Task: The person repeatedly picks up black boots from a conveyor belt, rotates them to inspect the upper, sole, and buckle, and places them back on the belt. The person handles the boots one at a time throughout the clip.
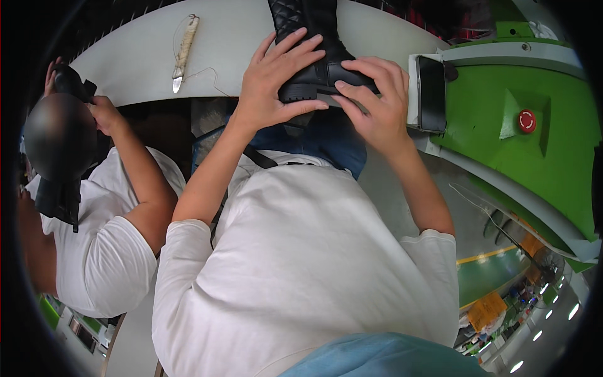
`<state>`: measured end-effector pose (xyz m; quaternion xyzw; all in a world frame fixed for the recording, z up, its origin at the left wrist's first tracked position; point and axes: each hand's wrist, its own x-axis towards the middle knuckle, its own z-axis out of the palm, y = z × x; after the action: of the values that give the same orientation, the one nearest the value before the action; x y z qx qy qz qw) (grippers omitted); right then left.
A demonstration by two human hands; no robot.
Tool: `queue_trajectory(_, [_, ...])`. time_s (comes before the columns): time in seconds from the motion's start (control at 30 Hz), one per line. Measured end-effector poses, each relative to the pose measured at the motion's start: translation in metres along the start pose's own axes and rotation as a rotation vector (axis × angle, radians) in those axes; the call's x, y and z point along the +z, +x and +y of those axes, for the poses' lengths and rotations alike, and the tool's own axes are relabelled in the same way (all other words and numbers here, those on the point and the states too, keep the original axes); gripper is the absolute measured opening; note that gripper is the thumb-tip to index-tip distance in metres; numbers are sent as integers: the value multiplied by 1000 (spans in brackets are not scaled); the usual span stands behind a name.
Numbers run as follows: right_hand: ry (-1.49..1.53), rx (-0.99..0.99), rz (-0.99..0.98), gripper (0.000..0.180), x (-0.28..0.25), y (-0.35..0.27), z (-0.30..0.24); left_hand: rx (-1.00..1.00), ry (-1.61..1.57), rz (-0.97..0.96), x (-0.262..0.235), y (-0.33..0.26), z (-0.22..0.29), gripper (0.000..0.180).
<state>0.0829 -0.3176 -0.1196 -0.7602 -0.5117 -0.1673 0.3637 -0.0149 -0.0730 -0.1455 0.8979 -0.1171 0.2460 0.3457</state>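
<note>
A black boot (321, 61) with a quilted shaft lies at the table's near edge, its toe toward the right and its heel toward the left. My left hand (274, 80) grips the heel end, fingers laid over the upper and thumb along the sole by the heel block. Around the toe end, my right hand (382, 97) has its fingertips on the upper and its thumb at the sole's edge. Whether a small item is between its fingers is hidden. Left of the boot rests a knife (183, 53) with a wrapped handle, a thin thread trailing beside it.
The white curved table (138, 60) runs across the top. A dark phone (431, 94) stands at right by a green machine (490, 88) with a red button (526, 121). At left, a co-worker in a white shirt (107, 270) holds a black item (70, 81).
</note>
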Motion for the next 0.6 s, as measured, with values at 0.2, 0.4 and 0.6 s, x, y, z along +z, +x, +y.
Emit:
queue_trajectory(0.2, [64, 158, -116, 38, -5, 18, -2, -29, -1, 20, 4, -1, 0, 83])
queue_trajectory(0.4, [290, 623, -283, 77, -22, 51, -5, -42, -24, 9, 4, -2, -2, 79])
queue_trajectory(0.6, [430, 532, -277, 93, -30, 25, 26, -13, -10, 35, 1, -1, -2, 75])
